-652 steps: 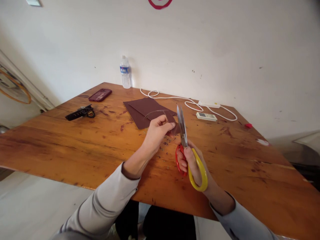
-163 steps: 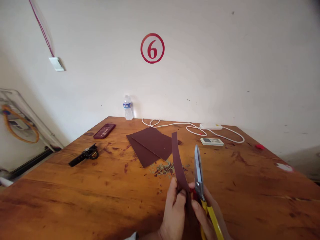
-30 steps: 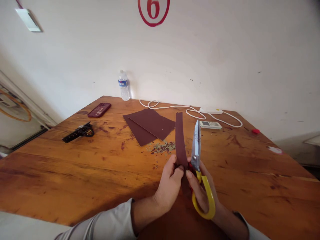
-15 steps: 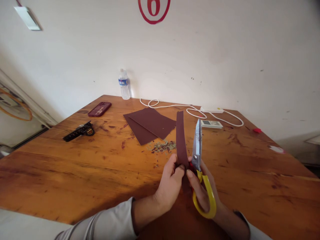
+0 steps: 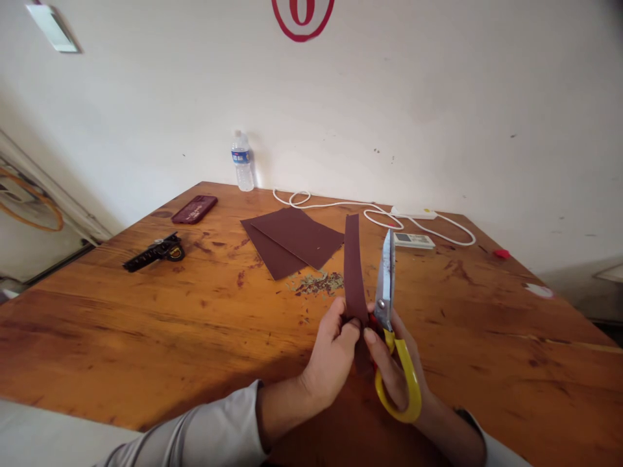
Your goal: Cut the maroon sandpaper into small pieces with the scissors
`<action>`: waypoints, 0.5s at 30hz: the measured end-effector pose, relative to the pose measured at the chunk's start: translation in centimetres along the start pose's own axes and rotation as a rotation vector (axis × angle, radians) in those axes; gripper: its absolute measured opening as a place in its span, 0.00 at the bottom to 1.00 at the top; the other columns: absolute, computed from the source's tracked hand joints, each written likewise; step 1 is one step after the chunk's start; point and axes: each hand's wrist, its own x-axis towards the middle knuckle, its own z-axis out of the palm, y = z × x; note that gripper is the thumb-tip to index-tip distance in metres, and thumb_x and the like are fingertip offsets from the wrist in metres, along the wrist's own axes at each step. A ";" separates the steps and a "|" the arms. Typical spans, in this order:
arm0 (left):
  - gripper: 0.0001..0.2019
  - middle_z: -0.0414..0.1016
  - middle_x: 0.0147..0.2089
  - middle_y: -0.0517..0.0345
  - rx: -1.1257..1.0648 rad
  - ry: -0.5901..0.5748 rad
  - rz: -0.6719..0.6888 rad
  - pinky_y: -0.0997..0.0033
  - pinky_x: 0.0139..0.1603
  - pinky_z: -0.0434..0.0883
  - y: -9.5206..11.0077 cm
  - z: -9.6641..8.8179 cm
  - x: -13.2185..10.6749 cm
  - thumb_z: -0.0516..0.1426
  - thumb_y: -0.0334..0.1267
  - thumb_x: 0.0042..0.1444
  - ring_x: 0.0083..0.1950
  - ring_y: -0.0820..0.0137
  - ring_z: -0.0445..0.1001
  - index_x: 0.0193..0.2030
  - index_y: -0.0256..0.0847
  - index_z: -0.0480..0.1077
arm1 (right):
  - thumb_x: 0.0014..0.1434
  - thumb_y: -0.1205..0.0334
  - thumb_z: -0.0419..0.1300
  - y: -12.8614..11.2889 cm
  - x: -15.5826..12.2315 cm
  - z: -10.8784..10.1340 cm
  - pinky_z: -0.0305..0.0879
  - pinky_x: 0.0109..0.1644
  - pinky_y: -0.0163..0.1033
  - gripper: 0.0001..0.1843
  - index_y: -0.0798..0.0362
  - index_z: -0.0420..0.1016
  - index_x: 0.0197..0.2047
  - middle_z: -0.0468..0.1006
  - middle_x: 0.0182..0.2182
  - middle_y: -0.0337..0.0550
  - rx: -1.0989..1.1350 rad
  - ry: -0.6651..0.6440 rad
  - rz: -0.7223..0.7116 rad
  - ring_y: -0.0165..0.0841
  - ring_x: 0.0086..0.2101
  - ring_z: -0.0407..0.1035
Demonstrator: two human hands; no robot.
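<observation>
My left hand [image 5: 331, 360] pinches the lower end of a long dark brown strip [image 5: 353, 266], which stands upright above the wooden table [image 5: 146, 324]. My right hand [image 5: 394, 366] is closed round the yellow and red handles of a pair of scissors [image 5: 387, 279], and its thumb also touches the strip. The scissor blades point up, closed, just right of the strip. Two dark brown sheets [image 5: 292, 237] lie overlapped on the table behind, with a small heap of clippings [image 5: 316, 283] in front of them.
A water bottle [image 5: 242, 161] stands by the wall. A dark red phone [image 5: 194, 209] and a black tool [image 5: 153, 251] lie at the left. A white cable [image 5: 341, 206], a power strip [image 5: 413, 213] and a small white remote [image 5: 413, 240] lie at the back right.
Both hands, the strip and the scissors have kept almost the same pose over the last second; the view shifted slightly. Much earlier, the left hand held a smaller piece at the open blades.
</observation>
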 end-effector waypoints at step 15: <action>0.04 0.77 0.38 0.58 0.014 0.005 0.010 0.66 0.50 0.71 -0.1 0.0 0.2 0.54 0.36 0.51 0.42 0.67 0.74 0.35 0.42 0.66 | 0.65 0.57 0.61 -0.4 0.5 0.1 0.74 0.29 0.38 0.09 0.46 0.75 0.48 0.78 0.31 0.39 -0.048 0.002 -0.062 0.35 0.26 0.72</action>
